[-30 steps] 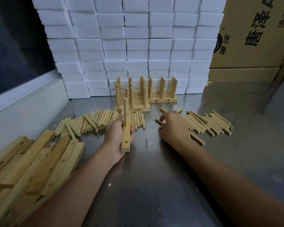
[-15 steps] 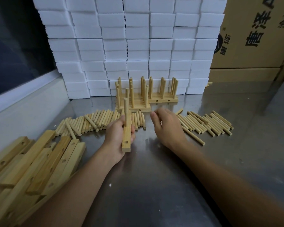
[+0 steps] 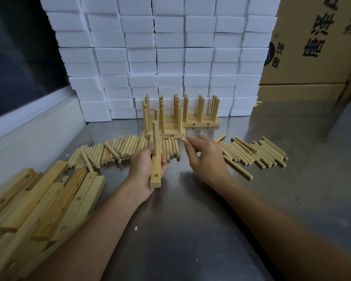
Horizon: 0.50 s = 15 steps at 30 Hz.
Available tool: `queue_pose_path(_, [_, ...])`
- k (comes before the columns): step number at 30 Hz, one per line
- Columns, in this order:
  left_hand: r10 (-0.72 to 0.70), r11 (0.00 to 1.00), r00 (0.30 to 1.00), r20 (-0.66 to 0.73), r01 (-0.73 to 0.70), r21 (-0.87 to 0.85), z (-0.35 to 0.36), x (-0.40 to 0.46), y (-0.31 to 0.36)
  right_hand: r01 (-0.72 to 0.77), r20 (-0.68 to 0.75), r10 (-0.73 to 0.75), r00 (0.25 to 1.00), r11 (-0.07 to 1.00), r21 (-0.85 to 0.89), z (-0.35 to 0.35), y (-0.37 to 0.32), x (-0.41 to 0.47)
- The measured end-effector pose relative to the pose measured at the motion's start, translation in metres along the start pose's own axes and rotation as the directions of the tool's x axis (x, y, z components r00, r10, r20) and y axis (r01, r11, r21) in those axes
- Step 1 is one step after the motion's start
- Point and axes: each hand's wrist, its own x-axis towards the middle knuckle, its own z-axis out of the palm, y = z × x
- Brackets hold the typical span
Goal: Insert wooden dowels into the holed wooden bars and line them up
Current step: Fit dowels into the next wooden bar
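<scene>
My left hand grips a holed wooden bar above the steel table, its near hole showing. One dowel stands upright in the bar's far part. My right hand pinches a loose dowel just right of the bar; only its end peeks past the fingers. Finished bars with upright dowels stand in rows against the white blocks. Loose dowels lie in a left pile and a right pile. Bare holed bars are heaped at the near left.
A wall of stacked white foam blocks closes the back. Cardboard boxes stand at the back right. A dark window with a white sill runs along the left. The steel table stretches toward me between my forearms.
My right hand has picked a dowel from the right pile and carried it left toward the bar. The left hand has kept the bar still.
</scene>
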Motion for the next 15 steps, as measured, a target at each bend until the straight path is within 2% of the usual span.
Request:
queue_pose_path(2, [-0.003, 1.0, 1.0, 0.003, 0.003, -0.005, -0.0002, 0.0003, 0.0003, -0.02, -0.004, 0.02, 1.0, 1.0, 0.018, -0.0006, -0.0011, -0.0007])
queue_pose_path(6, [-0.013, 1.0, 1.0, 0.007, 0.013, -0.015, -0.0014, 0.0001, 0.0008, -0.171, 0.004, 0.172, 0.985, 0.976, 0.136, -0.0024, -0.0001, -0.0003])
queue_pose_path(9, [-0.015, 1.0, 1.0, 0.01, 0.015, -0.019, -0.0013, -0.001, 0.001, -0.226, -0.016, 0.231, 0.973, 0.963, 0.147, -0.0025, 0.002, 0.0004])
queue_pose_path(15, [-0.005, 1.0, 1.0, 0.005, 0.005, -0.01, -0.0001, -0.0023, 0.0016, -0.3, 0.133, 0.277, 0.951, 0.934, 0.196, -0.0016, 0.0037, 0.0006])
